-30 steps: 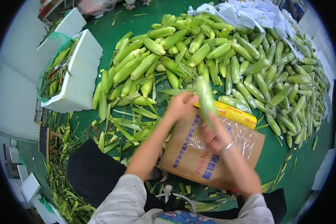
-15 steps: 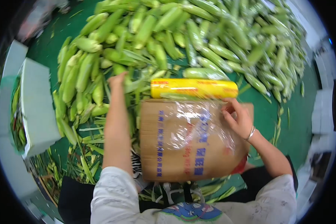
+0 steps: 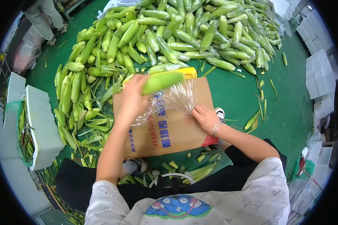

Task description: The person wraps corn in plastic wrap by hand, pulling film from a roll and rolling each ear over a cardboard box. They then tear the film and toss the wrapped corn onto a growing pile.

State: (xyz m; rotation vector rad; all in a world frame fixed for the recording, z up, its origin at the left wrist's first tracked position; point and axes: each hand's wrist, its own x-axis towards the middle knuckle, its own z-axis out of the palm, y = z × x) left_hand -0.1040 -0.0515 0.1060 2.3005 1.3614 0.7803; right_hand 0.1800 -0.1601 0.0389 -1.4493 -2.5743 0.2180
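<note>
My left hand [image 3: 133, 98] grips a green ear of corn [image 3: 162, 81] and holds it above a sheet of clear cling film [image 3: 174, 99]. The film lies stretched over a brown cardboard box [image 3: 169, 131] on my lap. My right hand [image 3: 205, 118] presses the near edge of the film against the box top. The yellow roll of cling wrap [image 3: 187, 72] sits at the box's far edge, mostly hidden behind the corn.
A large heap of husked corn [image 3: 169, 33] covers the green floor ahead. White foam boxes [image 3: 41, 125] holding corn stand at left, with more white boxes [image 3: 319, 71] at right. Husk scraps [image 3: 86, 135] litter the floor. Another person's legs [image 3: 45, 15] show top left.
My left hand reached into the pile, took an ear of corn and brought it over the film. My right hand slid left along the box, and the view swung.
</note>
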